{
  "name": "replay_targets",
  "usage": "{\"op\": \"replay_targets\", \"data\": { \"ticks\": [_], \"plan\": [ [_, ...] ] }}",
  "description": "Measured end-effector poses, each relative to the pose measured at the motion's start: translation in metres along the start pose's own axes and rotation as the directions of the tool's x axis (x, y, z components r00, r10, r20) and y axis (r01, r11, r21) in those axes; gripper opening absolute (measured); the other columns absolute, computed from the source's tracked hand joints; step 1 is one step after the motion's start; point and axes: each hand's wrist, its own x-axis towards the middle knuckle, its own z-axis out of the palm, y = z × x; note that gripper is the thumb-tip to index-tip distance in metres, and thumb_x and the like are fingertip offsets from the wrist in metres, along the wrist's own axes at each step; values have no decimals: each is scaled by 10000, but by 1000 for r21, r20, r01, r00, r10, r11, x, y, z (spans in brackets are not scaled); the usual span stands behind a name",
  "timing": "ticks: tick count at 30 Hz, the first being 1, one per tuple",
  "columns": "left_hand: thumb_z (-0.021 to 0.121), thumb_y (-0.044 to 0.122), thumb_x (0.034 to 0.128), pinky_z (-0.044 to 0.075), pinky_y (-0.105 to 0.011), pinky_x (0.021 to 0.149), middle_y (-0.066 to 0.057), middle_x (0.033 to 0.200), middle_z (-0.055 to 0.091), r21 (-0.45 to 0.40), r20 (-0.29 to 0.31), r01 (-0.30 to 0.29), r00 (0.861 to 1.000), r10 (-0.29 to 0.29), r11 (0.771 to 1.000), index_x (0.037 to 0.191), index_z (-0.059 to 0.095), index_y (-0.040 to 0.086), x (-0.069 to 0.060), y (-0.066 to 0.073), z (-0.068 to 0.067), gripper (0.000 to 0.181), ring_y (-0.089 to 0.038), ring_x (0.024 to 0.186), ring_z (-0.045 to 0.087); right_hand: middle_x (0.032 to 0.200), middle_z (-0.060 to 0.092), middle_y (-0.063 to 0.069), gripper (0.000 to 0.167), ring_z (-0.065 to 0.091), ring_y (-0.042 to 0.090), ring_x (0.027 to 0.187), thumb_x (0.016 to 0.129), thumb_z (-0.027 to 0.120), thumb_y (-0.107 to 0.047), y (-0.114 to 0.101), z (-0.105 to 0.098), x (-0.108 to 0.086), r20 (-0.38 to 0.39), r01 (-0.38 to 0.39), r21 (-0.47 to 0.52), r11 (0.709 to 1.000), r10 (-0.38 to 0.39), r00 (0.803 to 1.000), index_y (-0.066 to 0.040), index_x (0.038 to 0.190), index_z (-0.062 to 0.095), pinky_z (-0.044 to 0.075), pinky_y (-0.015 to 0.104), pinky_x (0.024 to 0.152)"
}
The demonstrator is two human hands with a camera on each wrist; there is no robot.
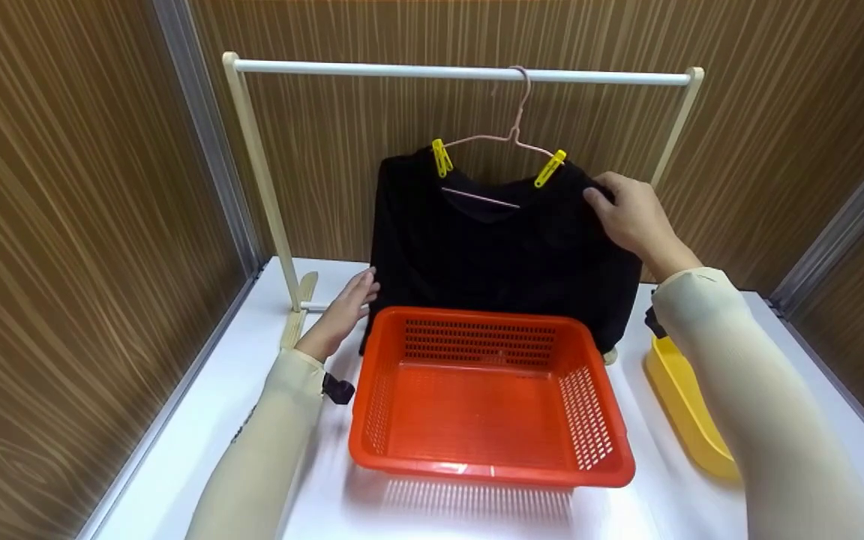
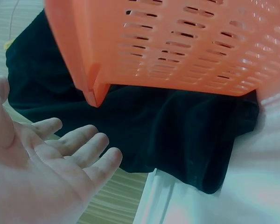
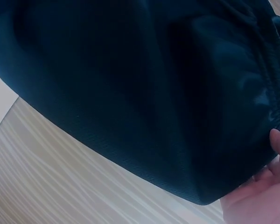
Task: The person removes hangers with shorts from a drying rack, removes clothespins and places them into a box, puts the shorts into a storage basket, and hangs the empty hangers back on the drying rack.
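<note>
A black long-sleeved top point(image 1: 492, 262) hangs from a pink hanger point(image 1: 516, 124) on the rack. Two yellow clothespins point(image 1: 442, 158) clip its neckline to the hanger. At the top's right shoulder, my right hand point(image 1: 631, 214) pinches the cloth between thumb and fingers; the right wrist view shows the thumb in front and the fingers partly hidden behind the fabric. My left hand point(image 1: 346, 307) is beside the left sleeve, and in the left wrist view its fingers point(image 2: 91, 144) are loosely extended, palm up, with nothing held.
A red plastic basket point(image 1: 492, 474) stands in front of the top, covering its lower part. The rack's white bar point(image 1: 364, 69) spans above. To the right, a yellow tray point(image 1: 683, 412) lies partly behind my right forearm. Wood-patterned panels point(image 1: 87, 187) enclose the white table point(image 1: 226, 375).
</note>
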Motion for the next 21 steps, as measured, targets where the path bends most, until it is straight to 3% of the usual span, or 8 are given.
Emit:
{"op": "replay_targets", "data": {
  "ticks": [5,11,15,21],
  "plan": [
    [237,414,1142,191,-568,1225,-323,1629,240,-4,15,0,1000,0,1000,1641,141,34,2,-2,0,635,-450,1518,256,1121,684,183,370,612,299,988,1088,516,-358,2,5,-1,-25,-4,74,997,6,1000,-34,1178,670,451,472,893],
    [242,414,1142,210,-560,1222,-312,1628,255,12,10,13,1000,-13,1000,1641,144,33,2,-3,0,635,-443,1514,268,1105,720,149,355,610,170,934,1084,540,-344,5,10,-3,-106,16,127,992,-3,994,-45,1156,717,439,289,839],
    [240,398,1145,208,-564,1221,-317,1626,254,15,7,10,1000,-10,1000,1640,136,26,2,-3,0,628,-447,1516,262,1099,745,138,323,621,89,911,1074,571,-312,4,12,-3,-184,60,131,990,-35,982,-50,1136,749,436,216,820],
    [256,400,1143,211,-574,1217,-291,1652,211,22,-9,5,1000,-5,1000,1645,135,46,2,-2,1,626,-443,1521,253,1067,765,107,278,635,65,890,1059,603,-281,-1,12,-3,-286,99,101,990,-66,956,-68,1093,778,435,205,812]
  ]
}}
